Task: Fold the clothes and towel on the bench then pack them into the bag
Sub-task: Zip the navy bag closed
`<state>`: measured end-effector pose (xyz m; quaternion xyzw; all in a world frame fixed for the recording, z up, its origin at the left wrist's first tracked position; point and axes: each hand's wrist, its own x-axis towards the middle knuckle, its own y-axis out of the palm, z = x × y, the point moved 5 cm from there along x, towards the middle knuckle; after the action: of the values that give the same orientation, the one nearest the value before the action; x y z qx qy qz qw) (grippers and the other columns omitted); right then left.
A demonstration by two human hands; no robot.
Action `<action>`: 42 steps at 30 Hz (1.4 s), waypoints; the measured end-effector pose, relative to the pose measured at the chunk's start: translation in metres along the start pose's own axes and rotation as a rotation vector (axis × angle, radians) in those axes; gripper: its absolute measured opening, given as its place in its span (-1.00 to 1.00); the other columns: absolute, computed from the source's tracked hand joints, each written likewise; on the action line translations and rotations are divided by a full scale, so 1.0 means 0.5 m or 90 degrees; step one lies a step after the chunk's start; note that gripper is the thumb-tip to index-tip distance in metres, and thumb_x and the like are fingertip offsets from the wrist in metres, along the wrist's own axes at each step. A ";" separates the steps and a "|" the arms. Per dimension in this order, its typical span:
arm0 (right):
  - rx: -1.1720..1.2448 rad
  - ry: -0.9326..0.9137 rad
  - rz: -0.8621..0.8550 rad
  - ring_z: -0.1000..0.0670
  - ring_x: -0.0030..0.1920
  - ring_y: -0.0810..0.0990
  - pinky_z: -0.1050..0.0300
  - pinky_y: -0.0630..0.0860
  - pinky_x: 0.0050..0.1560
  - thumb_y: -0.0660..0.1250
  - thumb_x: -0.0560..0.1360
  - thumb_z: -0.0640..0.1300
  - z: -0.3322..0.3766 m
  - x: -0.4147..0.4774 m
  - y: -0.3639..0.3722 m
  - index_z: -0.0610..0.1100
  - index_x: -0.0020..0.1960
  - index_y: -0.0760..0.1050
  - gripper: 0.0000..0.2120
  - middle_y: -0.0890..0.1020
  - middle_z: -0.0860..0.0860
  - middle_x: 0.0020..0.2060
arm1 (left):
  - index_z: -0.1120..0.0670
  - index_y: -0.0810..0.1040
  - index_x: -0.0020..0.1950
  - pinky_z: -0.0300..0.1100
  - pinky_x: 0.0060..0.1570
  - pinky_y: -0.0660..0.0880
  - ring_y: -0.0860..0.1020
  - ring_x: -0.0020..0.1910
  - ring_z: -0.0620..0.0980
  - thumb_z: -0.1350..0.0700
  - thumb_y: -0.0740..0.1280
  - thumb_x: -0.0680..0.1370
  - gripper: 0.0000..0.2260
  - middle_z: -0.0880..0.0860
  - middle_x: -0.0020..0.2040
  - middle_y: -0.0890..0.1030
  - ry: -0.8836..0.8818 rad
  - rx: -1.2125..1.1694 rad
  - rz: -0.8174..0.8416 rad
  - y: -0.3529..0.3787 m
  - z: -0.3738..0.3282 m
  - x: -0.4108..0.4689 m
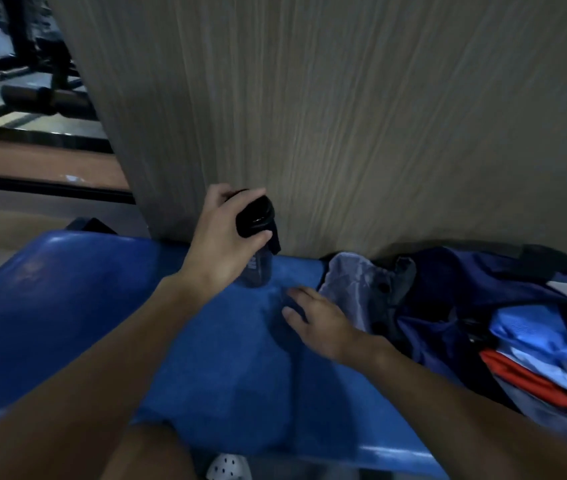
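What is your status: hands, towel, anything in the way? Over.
Left hand grips bottle by lid. Right hand flat on blue towel. Open bag holds clothes.

I am seeing bare bench (67, 289) surface open on my left. The wall (344, 116) is closing off the back edge, just behind the bottle (260, 268). The bag (455, 282) and a grey cloth (347, 282) are filling the right end.

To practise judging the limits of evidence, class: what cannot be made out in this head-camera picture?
Head view, bottle: cap partly under the grip of the left hand; label blurred.
Head view, bag: cut off by the right edge; contents beneath the top clothes hidden.
Head view, towel: part hidden under the right hand.
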<state>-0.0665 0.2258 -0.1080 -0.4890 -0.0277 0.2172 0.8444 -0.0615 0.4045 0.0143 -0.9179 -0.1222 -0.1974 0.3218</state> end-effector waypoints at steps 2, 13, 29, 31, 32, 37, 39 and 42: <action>-0.001 -0.015 -0.031 -0.05 0.38 0.39 0.06 0.32 0.38 0.15 0.65 0.06 -0.010 -0.030 -0.052 -0.12 0.48 0.32 -0.54 0.41 -0.01 0.39 | -0.10 0.50 0.38 -0.68 0.10 0.22 0.32 0.11 -0.55 0.12 0.54 0.45 -0.47 -0.12 0.21 0.31 -0.038 -0.070 -0.034 0.016 -0.027 -0.030; -0.533 0.022 -0.142 -0.13 0.34 0.39 0.00 0.13 0.38 0.33 0.47 0.17 -0.145 -0.228 -0.279 -0.08 0.30 0.50 -0.50 0.51 -0.04 0.26 | -0.08 0.58 0.31 -0.59 0.09 0.33 0.48 0.11 -0.37 0.10 0.59 0.38 -0.49 -0.06 0.19 0.46 -0.126 -0.282 -0.135 0.128 -0.146 -0.138; -0.533 0.096 -0.203 0.01 0.33 0.31 -0.06 -0.09 0.39 0.31 0.54 0.13 -0.218 -0.268 -0.345 0.00 0.20 0.57 -0.68 0.59 0.05 0.07 | -0.21 0.60 0.23 0.00 0.17 0.58 0.59 0.09 -0.20 0.10 0.60 0.37 -0.52 -0.12 0.14 0.52 -0.233 -0.430 -0.093 0.228 -0.105 -0.173; -0.460 0.094 -0.230 0.03 0.32 0.32 0.00 -0.08 0.37 0.34 0.52 0.12 -0.220 -0.274 -0.358 0.00 0.19 0.57 -0.69 0.59 0.05 0.07 | -0.24 0.60 0.21 0.02 0.15 0.58 0.61 0.10 -0.14 0.09 0.60 0.36 -0.52 -0.15 0.13 0.52 -0.243 -0.446 -0.095 0.233 -0.096 -0.172; -0.433 0.084 -0.250 0.04 0.31 0.33 0.03 -0.07 0.35 0.37 0.50 0.11 -0.220 -0.276 -0.366 0.01 0.17 0.58 -0.70 0.59 0.05 0.07 | -0.25 0.61 0.20 0.03 0.14 0.59 0.62 0.10 -0.12 0.08 0.61 0.36 -0.52 -0.16 0.13 0.52 -0.247 -0.452 -0.094 0.236 -0.091 -0.171; -0.264 0.091 -0.308 0.01 0.15 0.50 0.07 0.14 0.38 0.46 0.43 -0.08 -0.217 -0.285 -0.406 -0.03 0.11 0.61 -0.74 0.65 0.09 0.01 | -0.29 0.60 0.17 0.02 0.13 0.59 0.63 0.09 -0.10 0.08 0.61 0.35 -0.53 -0.15 0.15 0.54 -0.258 -0.471 -0.081 0.247 -0.083 -0.170; -0.206 0.092 -0.313 -0.07 0.09 0.55 0.04 0.38 0.28 0.46 0.41 -0.15 -0.211 -0.295 -0.416 -0.06 0.13 0.61 -0.71 0.66 0.08 -0.04 | -0.33 0.60 0.14 0.02 0.11 0.60 0.65 0.08 -0.10 0.06 0.62 0.34 -0.53 -0.09 0.17 0.58 -0.270 -0.480 -0.066 0.258 -0.083 -0.172; -0.153 0.097 -0.320 0.05 -0.06 0.52 0.50 0.34 -0.09 0.43 0.44 -0.28 -0.186 -0.307 -0.431 -0.15 0.22 0.58 -0.65 0.54 0.18 -0.15 | -0.35 0.60 0.14 0.04 0.09 0.61 0.64 0.10 -0.07 -0.04 0.62 0.30 -0.53 -0.06 0.18 0.60 -0.291 -0.480 -0.053 0.263 -0.084 -0.176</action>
<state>-0.1079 -0.0023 0.0494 -0.5784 -0.1100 -0.0408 0.8073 -0.1056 0.2688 -0.0660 -0.9855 -0.1465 -0.0333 -0.0793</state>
